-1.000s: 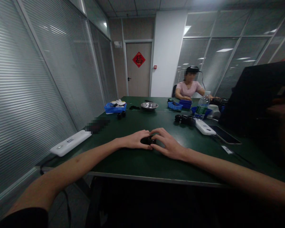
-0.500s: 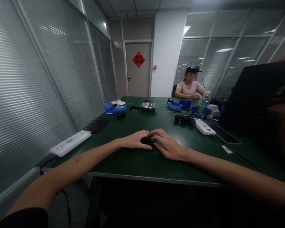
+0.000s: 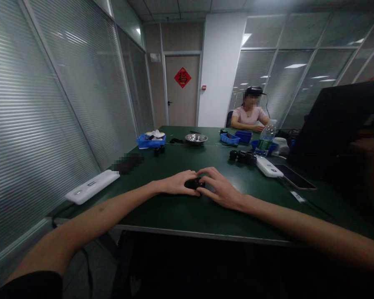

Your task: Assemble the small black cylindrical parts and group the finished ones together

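Between my two hands is a small black rounded object (image 3: 191,183) with a glossy end, low over the green table (image 3: 162,211); its exact kind does not show. My left hand (image 3: 176,182) is closed around its left side, with the thumb along the near edge and the fingers on the far edge. From the right, my right hand (image 3: 220,187) grips the glossy end with curled fingers and thumb. Part of the object is hidden by the fingers.
Farther back are a blue basket (image 3: 143,141), a steel bowl (image 3: 196,139), black round parts (image 3: 241,156) and a water bottle (image 3: 266,139). White power banks (image 3: 93,187) lie at both sides, a phone (image 3: 294,176) at right. A person (image 3: 250,114) sits across the table.
My right hand's fingers and thumb have shifted on the black object's right end, the thumb now nearer my left thumb. My left hand stays nearly still.
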`<state>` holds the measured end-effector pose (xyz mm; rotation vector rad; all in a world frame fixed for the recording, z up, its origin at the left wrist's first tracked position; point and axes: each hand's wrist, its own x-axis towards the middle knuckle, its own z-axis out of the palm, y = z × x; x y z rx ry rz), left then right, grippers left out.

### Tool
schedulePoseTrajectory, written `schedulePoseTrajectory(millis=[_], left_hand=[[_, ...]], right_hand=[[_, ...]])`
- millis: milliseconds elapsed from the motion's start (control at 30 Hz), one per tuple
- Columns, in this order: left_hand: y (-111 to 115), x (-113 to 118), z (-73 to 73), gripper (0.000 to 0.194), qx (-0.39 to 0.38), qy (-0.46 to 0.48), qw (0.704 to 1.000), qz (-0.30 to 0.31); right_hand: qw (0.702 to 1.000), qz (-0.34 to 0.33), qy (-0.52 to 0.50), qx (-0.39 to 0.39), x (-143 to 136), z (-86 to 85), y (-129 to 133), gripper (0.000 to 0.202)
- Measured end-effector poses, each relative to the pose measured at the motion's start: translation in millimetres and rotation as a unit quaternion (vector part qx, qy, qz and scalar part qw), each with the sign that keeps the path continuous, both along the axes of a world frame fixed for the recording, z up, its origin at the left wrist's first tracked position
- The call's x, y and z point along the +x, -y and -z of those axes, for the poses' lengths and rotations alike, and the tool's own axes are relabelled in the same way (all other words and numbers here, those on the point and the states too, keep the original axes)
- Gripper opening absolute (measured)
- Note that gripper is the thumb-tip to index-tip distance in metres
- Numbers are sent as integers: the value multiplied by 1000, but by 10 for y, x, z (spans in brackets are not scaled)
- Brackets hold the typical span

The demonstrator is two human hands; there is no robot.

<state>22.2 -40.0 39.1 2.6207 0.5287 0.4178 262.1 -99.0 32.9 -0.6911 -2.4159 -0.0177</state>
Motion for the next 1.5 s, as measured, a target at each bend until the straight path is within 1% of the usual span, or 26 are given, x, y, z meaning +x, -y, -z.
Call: schedulePoseTrajectory(millis=[100,233,300,500,600,733,833,1000,1067,1167,1233,1333,1500], left_hand=[[-2,2,9,54,1,2,1000,-5],[-16,-3,26,61,-4,1,1000,-9],[-19,-5,27,61,-8,1,1000,-9],[5,0,-4,54,1,2,1000,3],[2,-1,4,56,-4,3,1000,-1],[-17,-9,23,61,-9,1,1000,-8],[-10,-9,12,60,-5,-1,1000,-6],[12,1,-6,54,1,-6,1000,-6],[2,-2,10,56,-5,-3,1000,-14],[-23,-13,41,65,-16,-1,1000,-25],[-32,-19,49,67,-15,-2,1000,-21],[-23,-17,35,63,-4,-5,1000,-9],[2,-2,-3,56,-4,-16,1000,-13]], right_hand=[[1000,-4,1,3,-4,-7,8,13],[1000,-28,1,-1,-1,-35,37,18],[999,-33,3,-2,2,-41,40,19],[1000,-2,6,10,1,-24,12,16],[1000,-13,2,5,-5,-28,20,13],[999,-33,3,0,-4,-46,40,19],[1000,-27,6,1,0,-44,33,19],[1000,-6,6,9,-4,-25,9,15],[1000,-13,7,11,-8,-31,17,15],[1000,-29,8,8,-9,-48,42,19],[999,-32,7,6,-6,-54,50,21],[1000,-23,6,7,1,-41,38,20],[1000,-6,11,11,1,-19,10,16]])
